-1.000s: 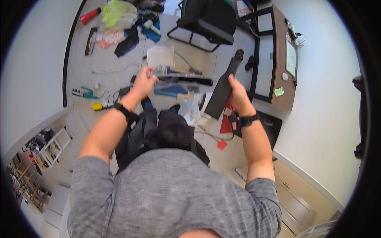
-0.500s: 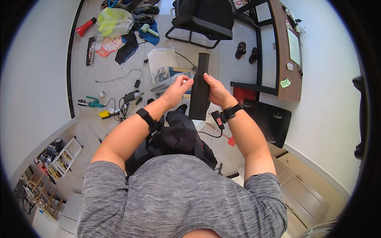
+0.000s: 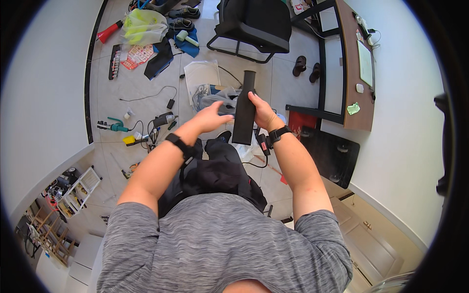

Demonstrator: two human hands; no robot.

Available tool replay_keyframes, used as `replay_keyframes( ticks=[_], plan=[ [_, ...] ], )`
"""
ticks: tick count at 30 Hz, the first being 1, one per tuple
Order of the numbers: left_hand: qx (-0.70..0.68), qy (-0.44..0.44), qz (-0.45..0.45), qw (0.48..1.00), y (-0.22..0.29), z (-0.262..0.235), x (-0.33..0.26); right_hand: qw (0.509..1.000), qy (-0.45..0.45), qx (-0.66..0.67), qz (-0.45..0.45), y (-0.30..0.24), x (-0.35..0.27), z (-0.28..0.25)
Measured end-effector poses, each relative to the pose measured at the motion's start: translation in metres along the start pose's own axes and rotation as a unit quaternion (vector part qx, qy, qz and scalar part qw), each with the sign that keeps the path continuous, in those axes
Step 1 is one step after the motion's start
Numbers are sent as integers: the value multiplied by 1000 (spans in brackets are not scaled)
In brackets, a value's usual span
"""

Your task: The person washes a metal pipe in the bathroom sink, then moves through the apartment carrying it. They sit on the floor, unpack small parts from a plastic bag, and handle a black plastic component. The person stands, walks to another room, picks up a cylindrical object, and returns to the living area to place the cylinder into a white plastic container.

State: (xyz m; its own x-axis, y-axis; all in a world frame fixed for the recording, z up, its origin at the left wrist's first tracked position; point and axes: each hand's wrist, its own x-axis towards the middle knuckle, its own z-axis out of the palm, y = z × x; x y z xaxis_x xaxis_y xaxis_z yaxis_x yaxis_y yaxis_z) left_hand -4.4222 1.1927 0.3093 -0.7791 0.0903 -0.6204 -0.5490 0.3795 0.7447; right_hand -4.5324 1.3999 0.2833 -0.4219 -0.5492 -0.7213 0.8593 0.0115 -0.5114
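My right hand (image 3: pixel 264 112) grips a long black nozzle-shaped piece (image 3: pixel 244 117) from its right side, with the thumb lying along the near face. The piece is held upright in front of me; its upper end is a narrow neck and its lower part is wide and flat. To the left of it, my left hand (image 3: pixel 211 117) is open, thumb and fingers spread apart, and holds nothing. Its fingertips point at the nozzle piece with a small gap between. Behind it on the floor lies a clear plastic bag (image 3: pixel 200 101) with something dark inside.
A black chair (image 3: pixel 254 27) stands ahead. At the right are a brown desk (image 3: pixel 359 95) and a pair of dark slippers (image 3: pixel 299 66). A corded power tool (image 3: pixel 163 119), a green-handled tool (image 3: pixel 117 125), a red megaphone (image 3: pixel 108 32) and shoes (image 3: pixel 181 24) lie about the floor.
My left hand has let go of the black nozzle piece and drawn back to the left, its fingers spreading. My right hand still holds the piece.
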Motion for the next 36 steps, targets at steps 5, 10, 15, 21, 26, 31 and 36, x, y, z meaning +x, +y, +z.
replay_keyframes(
  ticks=[5,10,15,21,26,31,36],
  plan=[
    [-167,72,-13,983,-134,-29,-40,982,169,-69,-38,17,47,-52],
    [-191,224,-261,919,-272,-10,-134,966,228,-110,-47,32,118,-98],
    [-58,130,-406,903,-306,42,-203,940,275,-158,-127,36,187,-148],
    [-180,122,-412,885,-283,80,-192,939,249,-70,-225,42,222,-186],
    [-219,127,-411,876,-272,89,-167,947,256,-109,-159,89,242,-218],
    [-209,123,-428,870,-274,92,-153,945,261,-186,-64,163,267,-242],
    [-195,108,-440,870,-271,85,-145,950,256,-177,-9,202,258,-248]
  ],
)
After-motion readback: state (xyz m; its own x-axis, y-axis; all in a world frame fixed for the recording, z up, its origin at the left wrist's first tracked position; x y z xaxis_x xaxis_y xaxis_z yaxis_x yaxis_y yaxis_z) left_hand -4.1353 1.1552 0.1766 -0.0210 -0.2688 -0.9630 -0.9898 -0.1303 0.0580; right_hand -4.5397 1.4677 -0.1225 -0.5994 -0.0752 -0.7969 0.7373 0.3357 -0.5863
